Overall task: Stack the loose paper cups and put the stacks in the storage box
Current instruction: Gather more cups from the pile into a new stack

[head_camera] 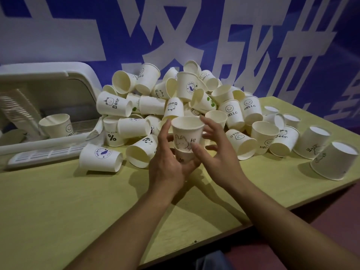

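We've got the stack [186, 139] cupped in our left hand [167, 162], right hand [214, 149] spread wide. Bumping the pile [175, 98] at 12 o'clock could topple it.

Our left hand [167, 162] and right hand [216, 152] are bare, without rings or watch; our forearms [272, 207] carry no sleeves.

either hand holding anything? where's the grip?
Left hand grips a short stack of cups round its lower part. Right hand is open beside it, holding nothing.
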`<state>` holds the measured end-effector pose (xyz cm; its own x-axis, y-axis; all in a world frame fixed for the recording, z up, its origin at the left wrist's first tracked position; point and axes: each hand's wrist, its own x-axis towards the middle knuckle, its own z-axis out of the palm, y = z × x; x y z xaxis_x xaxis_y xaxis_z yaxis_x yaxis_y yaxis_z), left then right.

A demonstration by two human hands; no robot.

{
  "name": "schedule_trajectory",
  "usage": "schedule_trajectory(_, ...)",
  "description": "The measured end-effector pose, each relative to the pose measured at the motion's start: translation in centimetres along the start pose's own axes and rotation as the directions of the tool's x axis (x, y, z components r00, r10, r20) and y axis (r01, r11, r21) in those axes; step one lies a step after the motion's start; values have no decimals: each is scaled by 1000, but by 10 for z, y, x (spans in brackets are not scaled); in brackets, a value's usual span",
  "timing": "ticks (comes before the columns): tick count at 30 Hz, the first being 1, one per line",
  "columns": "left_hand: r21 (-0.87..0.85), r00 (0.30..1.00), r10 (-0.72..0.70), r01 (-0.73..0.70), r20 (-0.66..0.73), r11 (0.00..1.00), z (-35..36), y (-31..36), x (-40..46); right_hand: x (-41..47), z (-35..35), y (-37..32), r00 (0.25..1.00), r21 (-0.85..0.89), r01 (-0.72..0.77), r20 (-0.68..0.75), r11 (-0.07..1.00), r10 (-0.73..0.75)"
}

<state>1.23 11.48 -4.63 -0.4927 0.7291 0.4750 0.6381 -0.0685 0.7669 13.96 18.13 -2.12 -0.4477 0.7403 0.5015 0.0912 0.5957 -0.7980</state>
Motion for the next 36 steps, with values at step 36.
schedule_trajectory(36,-23,973,-33,39,228,999,-4,-2,2,28,-20,-17,974,267,-214,-13,939,226)
